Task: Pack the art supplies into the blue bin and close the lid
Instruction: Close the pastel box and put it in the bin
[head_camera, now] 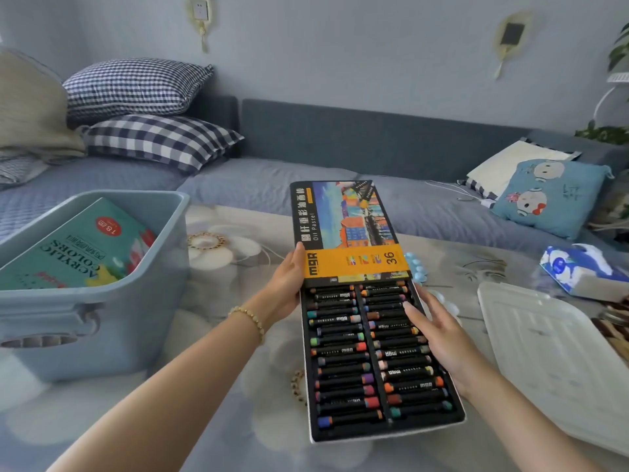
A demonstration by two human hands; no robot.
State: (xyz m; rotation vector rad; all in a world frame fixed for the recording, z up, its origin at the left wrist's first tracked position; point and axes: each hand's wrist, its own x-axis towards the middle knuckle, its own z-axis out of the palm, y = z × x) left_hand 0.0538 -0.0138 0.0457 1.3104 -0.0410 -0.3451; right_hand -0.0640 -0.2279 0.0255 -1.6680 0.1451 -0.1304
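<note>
An oil pastel set lies in the middle: a black tray [377,362] of several pastels, half slid out of its printed sleeve [347,229]. My left hand [289,277] grips the sleeve's left edge by the yellow band. My right hand [439,335] holds the tray's right edge, fingers lying over the pastels. The blue bin [102,321] stands open at the left. A teal acrylic colours box [78,247] leans inside it. The white lid [558,356] lies flat at the right.
Everything sits on a bed with a floral cover [238,335]. A tissue pack [585,270] lies beyond the lid. A light blue palette [417,267] peeks out behind the sleeve. Checked pillows [149,114] are stacked at the back left, a blue cushion [551,195] at the right.
</note>
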